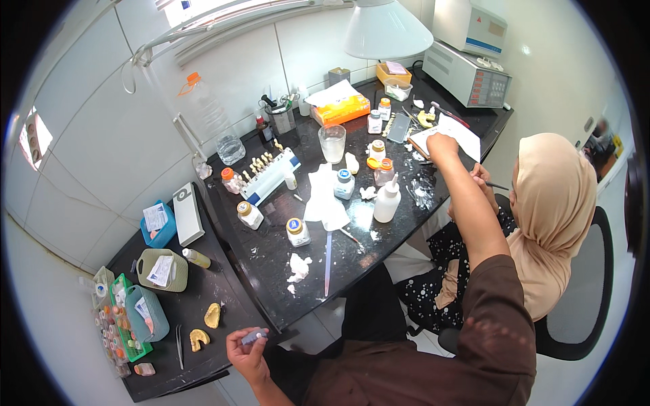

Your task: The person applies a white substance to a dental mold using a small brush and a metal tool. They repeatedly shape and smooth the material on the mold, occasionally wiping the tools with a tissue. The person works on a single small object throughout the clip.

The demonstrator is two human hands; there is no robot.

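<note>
My left hand [248,357], low in the view beside the side desk, is closed around a small grey block [254,335] with a whitish spot, perhaps a piece of dental model. My right arm stretches far across to the right. There my right hand [443,147] rests curled over white paper [462,138]; its fingertips are hidden, and I cannot make out what they hold. A thin brown edge or stick [418,149] shows next to its fingers. Close by lie a grey flat case [399,127] and a yellowish dental cast [426,119].
A seated person in a beige headscarf [556,196] is beside my right arm, a dark-handled tool in one hand. Small jars [298,232], a white squeeze bottle [387,201], a glass of water [332,143] and a tooth shade rack [271,177] stand on the black desk. Tweezers [179,348] lie left.
</note>
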